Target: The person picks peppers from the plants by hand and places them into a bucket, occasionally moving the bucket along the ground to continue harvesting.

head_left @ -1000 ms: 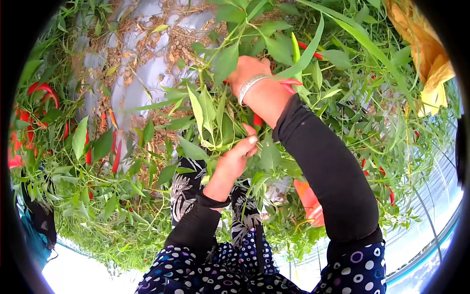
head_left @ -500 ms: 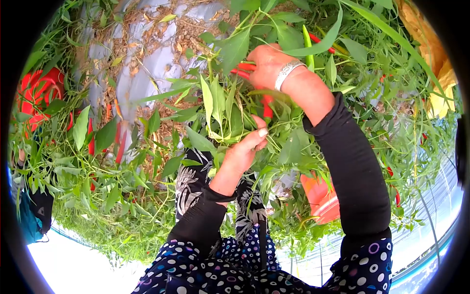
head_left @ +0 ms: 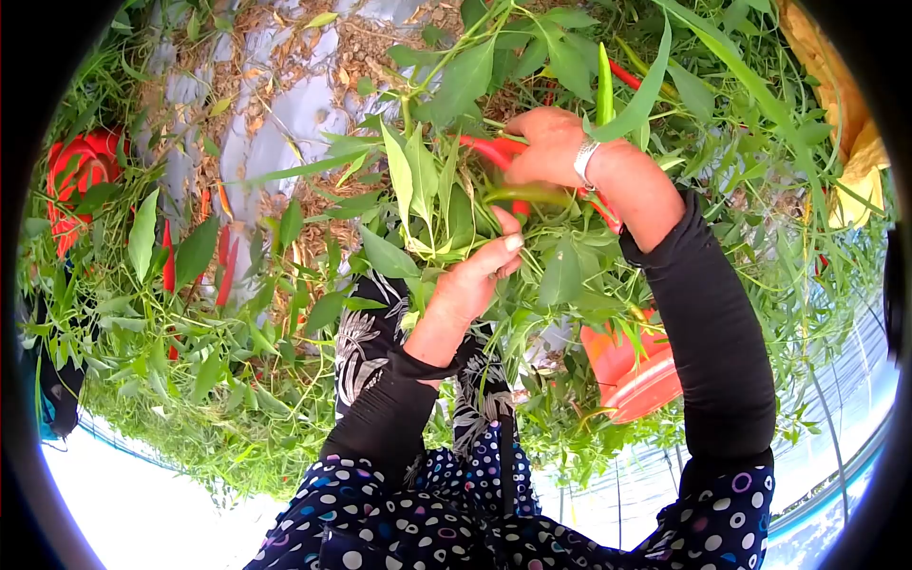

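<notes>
My right hand [head_left: 551, 147], with a silver band at the wrist, is closed around red chili peppers [head_left: 489, 150] whose ends stick out to the left. Just beneath it hangs a greenish-brown chili [head_left: 537, 193], and a red chili [head_left: 605, 211] shows below the wrist. My left hand [head_left: 472, 275] is lower, thumb and forefinger curled together among the leaves of the chili plant [head_left: 418, 180]. Whatever lies between those fingers is hidden. A green chili [head_left: 605, 85] stands upright above my right wrist.
A red bucket [head_left: 636, 375] sits among plants below my right forearm. Another red container [head_left: 81, 190] is at far left, partly behind leaves. Red chilies [head_left: 228, 271] hang left over grey plastic sheeting [head_left: 275, 104]. A yellow-orange sack [head_left: 831, 85] lies upper right. Dark fabric [head_left: 62, 380] shows at the left edge.
My right hand has moved a little right and down with the red chilies, pulling them slightly away from the leaves. My left hand stays nearly in place.
</notes>
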`<control>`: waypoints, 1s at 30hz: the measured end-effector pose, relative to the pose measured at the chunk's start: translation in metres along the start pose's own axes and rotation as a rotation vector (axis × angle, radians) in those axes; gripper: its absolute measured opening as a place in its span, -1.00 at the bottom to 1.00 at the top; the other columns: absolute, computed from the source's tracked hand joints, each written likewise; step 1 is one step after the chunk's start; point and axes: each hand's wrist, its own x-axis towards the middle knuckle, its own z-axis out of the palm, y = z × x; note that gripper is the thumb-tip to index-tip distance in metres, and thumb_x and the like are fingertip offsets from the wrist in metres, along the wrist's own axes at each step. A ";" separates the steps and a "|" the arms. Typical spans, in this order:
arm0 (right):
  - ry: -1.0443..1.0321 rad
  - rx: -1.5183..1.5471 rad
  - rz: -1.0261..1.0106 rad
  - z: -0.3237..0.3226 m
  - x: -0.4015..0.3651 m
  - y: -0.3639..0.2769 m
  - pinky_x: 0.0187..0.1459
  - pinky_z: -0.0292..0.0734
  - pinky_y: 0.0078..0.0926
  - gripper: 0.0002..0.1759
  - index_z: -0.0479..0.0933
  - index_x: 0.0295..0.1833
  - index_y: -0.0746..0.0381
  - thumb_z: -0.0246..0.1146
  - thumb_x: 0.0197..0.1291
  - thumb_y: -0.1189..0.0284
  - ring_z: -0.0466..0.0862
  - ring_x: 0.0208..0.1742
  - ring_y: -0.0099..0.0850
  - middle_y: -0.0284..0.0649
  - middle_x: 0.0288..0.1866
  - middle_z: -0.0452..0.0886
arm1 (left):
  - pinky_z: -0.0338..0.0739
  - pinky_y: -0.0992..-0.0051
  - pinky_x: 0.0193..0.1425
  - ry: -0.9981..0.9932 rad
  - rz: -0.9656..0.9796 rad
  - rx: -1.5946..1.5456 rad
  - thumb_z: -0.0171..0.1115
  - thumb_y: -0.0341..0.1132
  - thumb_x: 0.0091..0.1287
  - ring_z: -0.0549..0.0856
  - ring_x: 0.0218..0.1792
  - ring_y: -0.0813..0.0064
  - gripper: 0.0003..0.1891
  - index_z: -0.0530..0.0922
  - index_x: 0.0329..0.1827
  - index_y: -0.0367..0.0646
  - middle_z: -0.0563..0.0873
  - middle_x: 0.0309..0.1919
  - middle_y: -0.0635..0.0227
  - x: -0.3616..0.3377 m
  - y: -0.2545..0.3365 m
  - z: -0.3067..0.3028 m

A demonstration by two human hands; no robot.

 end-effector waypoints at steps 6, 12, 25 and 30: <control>0.003 -0.226 0.090 0.006 -0.002 -0.019 -0.14 0.49 -0.34 -0.65 0.53 -0.17 0.30 0.20 -0.10 0.35 0.61 -0.18 -0.13 0.06 -0.22 0.58 | 0.20 0.65 -0.54 -0.011 0.011 -0.012 0.27 -0.32 0.03 0.31 -0.61 0.67 -0.79 0.43 -0.35 -0.15 0.41 -0.58 0.50 0.000 -0.001 -0.001; -0.208 -0.135 -0.014 -0.002 0.000 -0.012 -0.16 0.51 -0.41 -0.48 0.44 -0.01 0.35 0.22 -0.14 0.32 0.63 -0.23 -0.23 0.03 -0.09 0.54 | 0.24 0.64 -0.50 -0.059 0.018 -0.052 0.26 -0.34 0.04 0.33 -0.59 0.66 -0.81 0.43 -0.36 -0.16 0.42 -0.57 0.48 -0.002 0.004 -0.001; -0.063 0.158 -0.121 -0.002 -0.013 -0.015 0.18 0.28 -0.46 -0.16 0.30 0.18 0.39 0.27 -0.31 0.22 0.41 0.18 -0.16 0.15 0.10 0.41 | 0.27 0.63 -0.49 -0.063 0.020 -0.045 0.25 -0.34 0.04 0.36 -0.58 0.64 -0.81 0.43 -0.37 -0.17 0.44 -0.56 0.46 -0.003 0.008 -0.004; 0.139 0.231 -0.156 -0.006 -0.042 0.011 -0.35 0.53 -0.53 -0.44 0.38 0.03 0.37 0.27 -0.17 0.43 0.59 -0.47 -0.45 -0.19 -0.42 0.61 | 0.20 0.61 -0.49 -0.067 0.045 0.021 0.21 -0.26 0.05 0.28 -0.63 0.65 -0.80 0.38 -0.43 -0.12 0.35 -0.66 0.51 -0.002 0.009 -0.005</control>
